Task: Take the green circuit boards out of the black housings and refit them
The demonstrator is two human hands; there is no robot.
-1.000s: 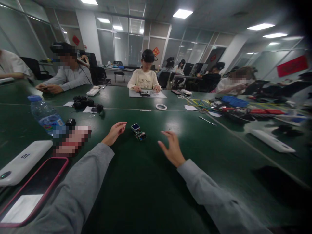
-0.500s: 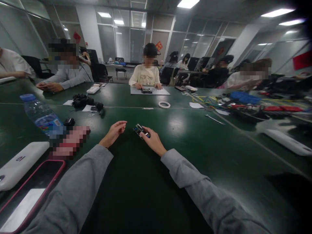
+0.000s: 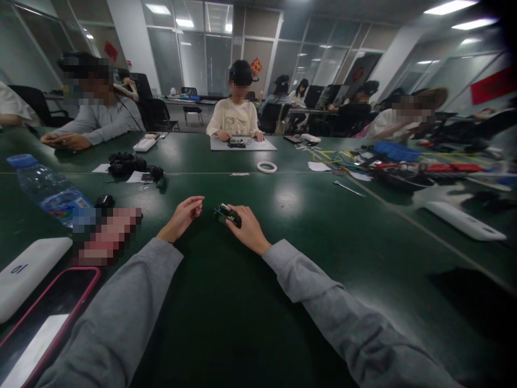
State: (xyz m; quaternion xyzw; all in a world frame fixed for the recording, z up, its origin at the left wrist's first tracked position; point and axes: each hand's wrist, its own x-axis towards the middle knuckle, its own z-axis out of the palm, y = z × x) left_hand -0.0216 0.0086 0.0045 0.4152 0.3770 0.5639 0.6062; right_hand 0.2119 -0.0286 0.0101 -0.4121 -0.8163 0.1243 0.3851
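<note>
The right hand (image 3: pixel 247 229) has the small circuit board (image 3: pixel 226 214) between fingers and thumb above the green bench (image 3: pixel 218 302); the left hand (image 3: pixel 183 216) hovers near, empty.

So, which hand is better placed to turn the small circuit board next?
Right, I'd judge: the right hand has its fingers on the circuit board, while the left hand is apart from it, nothing visibly held.

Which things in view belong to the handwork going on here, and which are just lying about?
In hand:
- small circuit-board device, held by the right hand
- left hand, empty, beside it

Apparently just lying about:
- blue-capped bottle
- pink-edged phone
- white device marked 01
- white ring
- wrench
</note>
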